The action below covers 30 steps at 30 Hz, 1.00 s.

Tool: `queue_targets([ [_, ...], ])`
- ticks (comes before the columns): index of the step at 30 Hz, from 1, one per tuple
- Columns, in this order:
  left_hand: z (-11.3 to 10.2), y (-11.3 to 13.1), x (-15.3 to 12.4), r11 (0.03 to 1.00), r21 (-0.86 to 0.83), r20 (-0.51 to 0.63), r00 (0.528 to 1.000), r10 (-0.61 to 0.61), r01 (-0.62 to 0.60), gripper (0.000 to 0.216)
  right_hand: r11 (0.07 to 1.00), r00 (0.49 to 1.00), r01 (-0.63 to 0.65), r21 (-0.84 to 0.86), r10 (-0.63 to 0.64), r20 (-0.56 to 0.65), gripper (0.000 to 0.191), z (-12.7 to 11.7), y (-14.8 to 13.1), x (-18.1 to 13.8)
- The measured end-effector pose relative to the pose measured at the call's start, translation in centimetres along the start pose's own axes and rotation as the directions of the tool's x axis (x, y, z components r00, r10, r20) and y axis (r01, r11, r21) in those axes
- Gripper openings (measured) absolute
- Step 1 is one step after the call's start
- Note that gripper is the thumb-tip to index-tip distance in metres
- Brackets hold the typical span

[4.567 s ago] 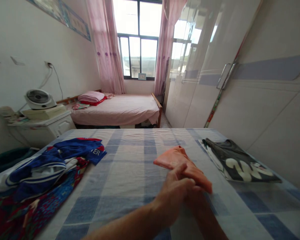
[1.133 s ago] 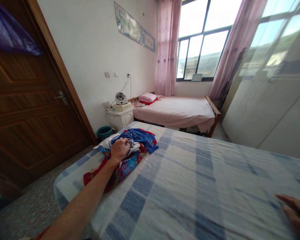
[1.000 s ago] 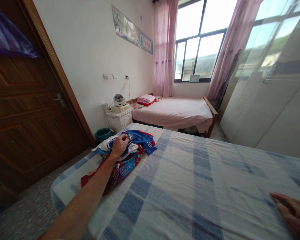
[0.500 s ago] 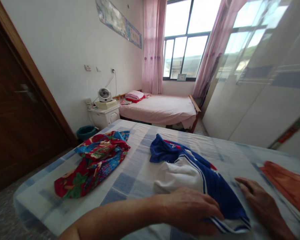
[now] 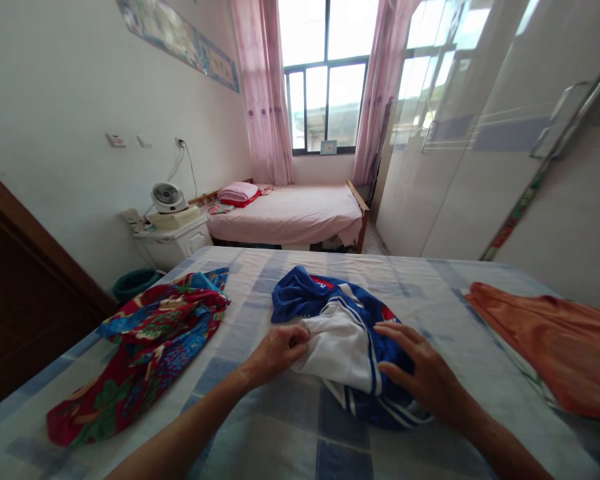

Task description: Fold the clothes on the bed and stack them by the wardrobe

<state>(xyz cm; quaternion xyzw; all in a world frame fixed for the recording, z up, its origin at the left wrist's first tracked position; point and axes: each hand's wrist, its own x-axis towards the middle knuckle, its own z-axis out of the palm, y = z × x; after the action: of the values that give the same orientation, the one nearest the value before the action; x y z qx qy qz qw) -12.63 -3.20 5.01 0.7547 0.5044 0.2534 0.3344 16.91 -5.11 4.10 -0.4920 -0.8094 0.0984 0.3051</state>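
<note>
A crumpled blue and white garment (image 5: 340, 347) with striped trim and red patches lies on the bed in front of me. At its left edge, my left hand (image 5: 279, 350) is closed, with thumb and fingers pinching the white cloth. My right hand (image 5: 423, 367) rests over the blue part on the right side, its fingers spread apart and curved over the cloth. The fabric under the right palm is partly hidden.
The garment lies on a checked bedsheet (image 5: 245, 427). To the left is a red and blue patterned cloth (image 5: 145, 353), to the right an orange garment (image 5: 550, 340). Beyond stand a pink-covered bed (image 5: 300, 210), a nightstand (image 5: 175, 243) with a fan (image 5: 168, 195), and a glossy wardrobe (image 5: 450, 193).
My left hand has moved from the garment's lower right to its left edge and pinched the white cloth. My right hand has come onto the blue part, whose lower end is now bunched inward.
</note>
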Motion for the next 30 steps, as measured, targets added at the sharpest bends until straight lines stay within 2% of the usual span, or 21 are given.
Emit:
queue_targets([
  [2, 0.8, 1.0, 0.5, 0.983, -0.182, 0.02, 1.0, -0.011, 0.014, 0.018, 0.993, 0.994, 0.098, -0.065, -0.094, 0.057, 0.052, 1.4, -1.9, 0.1],
  [3, 1.2, 1.7, 0.7, 0.956, -0.291, 0.05, 0.999, -0.014, 0.028, 0.017, 0.989, 0.99, 0.128, -0.078, -0.122, 0.072, 0.046, 1.9, -2.5, 0.2],
  [5, 1.9, 3.6, 0.9, 0.871, -0.49, 0.131, 0.991, 0.027, 0.041, 0.017, 0.989, 0.988, 0.139, -0.057, -0.135, 0.073, 0.023, 2.5, -2.9, 0.5],
  [6, 2.2, 4.6, 0.8, 0.83, -0.557, 0.162, 0.984, 0.073, 0.031, 0.018, 0.994, 0.994, 0.107, -0.029, -0.106, 0.038, 0.017, 2.4, -2.6, 0.7],
  [8, 2.4, 6.1, 0.8, 0.806, -0.59, 0.16, 0.973, 0.165, -0.039, 0.02, 0.998, 0.993, -0.04, 0.057, 0.046, -0.107, 0.022, 1.6, -1.4, 1.1],
  [9, 2.4, 6.5, 0.9, 0.831, -0.548, 0.122, 0.973, 0.194, -0.097, 0.021, 0.984, 0.966, -0.136, 0.113, 0.157, -0.203, 0.023, 0.9, -0.5, 1.2],
  [10, 2.3, 6.4, 1.2, 0.87, -0.465, 0.056, 0.975, 0.214, -0.164, 0.021, 0.96, 0.919, -0.223, 0.169, 0.265, -0.293, 0.023, 0.2, 0.4, 1.3],
  [12, 1.7, 5.1, 2.2, 0.95, -0.19, -0.114, 0.967, 0.229, -0.247, 0.022, 0.919, 0.833, -0.322, 0.228, 0.389, -0.393, 0.025, -1.1, 1.8, 1.1],
  [13, 1.4, 4.0, 2.9, 0.972, -0.033, -0.189, 0.956, 0.224, -0.234, 0.025, 0.919, 0.835, -0.326, 0.22, 0.389, -0.389, 0.025, -1.4, 2.0, 0.9],
  [14, 1.0, 2.6, 3.7, 0.976, 0.1, -0.246, 0.946, 0.21, -0.191, 0.027, 0.936, 0.867, -0.295, 0.194, 0.347, -0.357, 0.024, -1.5, 1.9, 0.7],
  [16, 0.2, -0.2, 5.2, 0.961, 0.261, -0.299, 0.94, 0.167, -0.088, 0.03, 0.983, 0.967, -0.143, 0.115, 0.164, -0.197, 0.021, -0.9, 0.7, 0.2],
  [17, -0.1, -1.4, 5.8, 0.953, 0.297, -0.3, 0.942, 0.147, -0.054, 0.032, 0.996, 0.994, -0.043, 0.077, 0.05, -0.092, 0.023, -0.4, -0.3, 0.0],
  [19, -0.6, -3.1, 6.6, 0.946, 0.321, -0.278, 0.952, 0.128, -0.033, 0.033, 0.99, 0.987, 0.139, 0.018, -0.14, 0.075, 0.033, 1.0, -2.3, -0.2],
  [21, -0.8, -3.9, 6.9, 0.938, 0.344, -0.246, 0.961, 0.127, -0.036, 0.029, 0.978, 0.97, 0.208, -0.029, -0.202, 0.138, 0.025, 2.3, -3.7, -0.2],
  [23, -0.9, -4.2, 6.9, 0.934, 0.356, -0.234, 0.963, 0.132, -0.041, 0.021, 0.983, 0.98, 0.17, -0.062, -0.162, 0.12, 0.011, 3.1, -4.0, 0.1],
  [25, -0.9, -4.2, 6.8, 0.937, 0.349, -0.253, 0.959, 0.131, -0.036, 0.018, 0.994, 0.993, 0.095, -0.062, -0.09, 0.077, 0.013, 3.2, -3.5, 0.4],
  [27, -1.0, -4.1, 6.9, 0.948, 0.318, -0.293, 0.948, 0.123, -0.025, 0.017, 1.0, 1.0, 0.006, 0.014, -0.006, 0.006, 0.014, 2.6, -2.4, 0.7],
  [29, -1.5, -3.9, 6.8, 0.964, 0.266, -0.349, 0.931, 0.108, -0.012, 0.021, 0.98, 0.978, -0.142, 0.137, 0.16, -0.135, 0.018, 1.1, -1.0, 0.9],
  [30, -2.0, -3.7, 6.7, 0.972, 0.237, -0.382, 0.919, 0.098, -0.005, 0.023, 0.953, 0.937, -0.222, 0.208, 0.267, -0.224, 0.021, 0.0, -0.1, 0.9],
])
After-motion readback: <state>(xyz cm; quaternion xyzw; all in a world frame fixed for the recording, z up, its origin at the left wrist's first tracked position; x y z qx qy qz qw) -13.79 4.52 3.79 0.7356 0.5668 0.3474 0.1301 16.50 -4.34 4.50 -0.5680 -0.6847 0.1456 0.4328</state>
